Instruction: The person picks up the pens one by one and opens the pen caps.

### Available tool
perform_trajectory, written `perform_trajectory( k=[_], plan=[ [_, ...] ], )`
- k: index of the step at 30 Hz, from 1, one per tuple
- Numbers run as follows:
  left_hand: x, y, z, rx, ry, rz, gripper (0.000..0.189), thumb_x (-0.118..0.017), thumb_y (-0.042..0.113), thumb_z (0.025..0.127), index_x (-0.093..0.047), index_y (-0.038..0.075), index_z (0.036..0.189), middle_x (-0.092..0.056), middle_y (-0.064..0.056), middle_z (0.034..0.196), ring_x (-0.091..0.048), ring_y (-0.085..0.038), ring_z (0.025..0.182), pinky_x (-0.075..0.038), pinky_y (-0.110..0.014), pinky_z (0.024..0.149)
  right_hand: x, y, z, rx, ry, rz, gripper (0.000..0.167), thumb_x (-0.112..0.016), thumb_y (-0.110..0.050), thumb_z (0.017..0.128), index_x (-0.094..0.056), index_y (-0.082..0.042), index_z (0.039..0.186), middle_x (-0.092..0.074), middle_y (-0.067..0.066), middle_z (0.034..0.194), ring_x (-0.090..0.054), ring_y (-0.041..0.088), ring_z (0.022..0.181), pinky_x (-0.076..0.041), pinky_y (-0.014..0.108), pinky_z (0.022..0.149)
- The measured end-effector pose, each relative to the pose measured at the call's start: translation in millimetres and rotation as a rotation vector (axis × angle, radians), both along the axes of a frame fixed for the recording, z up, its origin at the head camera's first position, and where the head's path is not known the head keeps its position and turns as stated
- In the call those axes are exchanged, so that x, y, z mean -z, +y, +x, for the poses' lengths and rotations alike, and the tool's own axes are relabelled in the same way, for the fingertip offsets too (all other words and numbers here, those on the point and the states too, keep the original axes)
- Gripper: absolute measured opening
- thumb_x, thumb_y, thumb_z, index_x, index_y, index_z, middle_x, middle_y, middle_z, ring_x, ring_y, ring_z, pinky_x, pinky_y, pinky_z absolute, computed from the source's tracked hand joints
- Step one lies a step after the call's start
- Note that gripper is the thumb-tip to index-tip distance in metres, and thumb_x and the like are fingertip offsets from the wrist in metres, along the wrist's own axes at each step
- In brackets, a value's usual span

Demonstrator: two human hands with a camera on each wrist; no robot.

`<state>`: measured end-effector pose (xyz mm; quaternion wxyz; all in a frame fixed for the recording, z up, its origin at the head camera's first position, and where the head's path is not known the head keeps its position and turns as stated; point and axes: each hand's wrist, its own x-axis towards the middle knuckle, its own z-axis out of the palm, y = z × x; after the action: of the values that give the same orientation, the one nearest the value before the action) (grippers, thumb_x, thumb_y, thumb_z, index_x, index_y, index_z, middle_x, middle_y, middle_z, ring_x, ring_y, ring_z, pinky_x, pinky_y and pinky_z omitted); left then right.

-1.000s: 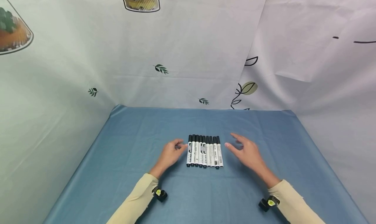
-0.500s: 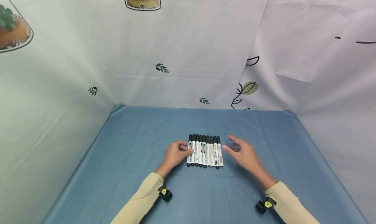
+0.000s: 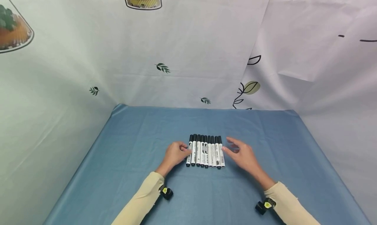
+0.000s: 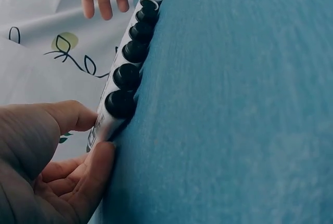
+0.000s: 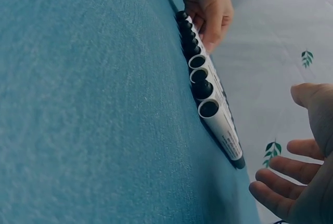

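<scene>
Several white markers with black caps (image 3: pixel 206 153) lie side by side in a row on the blue cloth, caps pointing away. At the row's left end, my left hand (image 3: pixel 174 154) pinches the outermost marker (image 3: pixel 188 160) between thumb and fingers; the left wrist view shows the thumb on top of this marker (image 4: pixel 106 122) and a finger low at its side. That marker slants a little, its near end slightly apart from its neighbour. My right hand (image 3: pixel 244 155) hovers by the row's right end, thumb and fingers spread and holding nothing, beside the rightmost marker (image 5: pixel 222 130).
A blue cloth (image 3: pixel 200 198) covers the table. White printed curtains (image 3: pixel 188 48) rise along its back and both sides. A small black wrist camera is strapped to each sleeve, the left camera (image 3: pixel 168 194) and the right camera (image 3: pixel 261 207).
My left hand has moved right onto the leftmost marker and pinched it; its near end has shifted slightly left. My right hand has drifted a little left, closer to the row.
</scene>
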<state>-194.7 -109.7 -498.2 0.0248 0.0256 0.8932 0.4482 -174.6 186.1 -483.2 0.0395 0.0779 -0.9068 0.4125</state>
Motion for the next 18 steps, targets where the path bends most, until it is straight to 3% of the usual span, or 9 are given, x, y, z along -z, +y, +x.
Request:
perform_trajectory(
  k=[7,13,18],
  plan=[
    [-1.0,-2.0,1.0,-0.023,0.007,-0.006,0.02,-0.078,0.016,0.083,-0.077,0.003,0.098,-0.074,-0.001,0.079,-0.065,-0.01,0.069,-0.057,-0.035,0.072,1.3,-2,0.5,-0.012,-0.01,-0.02,0.062,-0.073,-0.042,0.095,-0.059,-0.005,0.142,-0.067,0.022,0.129,-0.071,0.038,0.105,-0.058,0.05,0.088],
    [-7.5,-6.0,6.3,0.011,0.025,0.04,0.02,-0.075,0.015,0.089,-0.079,0.004,0.105,-0.076,-0.004,0.087,-0.069,-0.014,0.078,-0.057,-0.035,0.071,0.0,-2,-0.3,-0.023,-0.004,-0.03,0.063,-0.074,-0.042,0.095,-0.058,-0.004,0.142,-0.068,0.022,0.129,-0.072,0.039,0.103,-0.058,0.049,0.087],
    [-12.0,-6.3,11.6,0.047,0.013,0.19,0.021,-0.074,0.013,0.091,-0.079,0.006,0.11,-0.077,-0.008,0.096,-0.071,-0.017,0.085,-0.055,-0.029,0.068,-3.3,-2,-1.9,-0.023,0.007,-0.035,0.062,-0.074,-0.041,0.095,-0.059,-0.004,0.142,-0.067,0.021,0.13,-0.072,0.038,0.104,-0.059,0.048,0.087]
  ],
)
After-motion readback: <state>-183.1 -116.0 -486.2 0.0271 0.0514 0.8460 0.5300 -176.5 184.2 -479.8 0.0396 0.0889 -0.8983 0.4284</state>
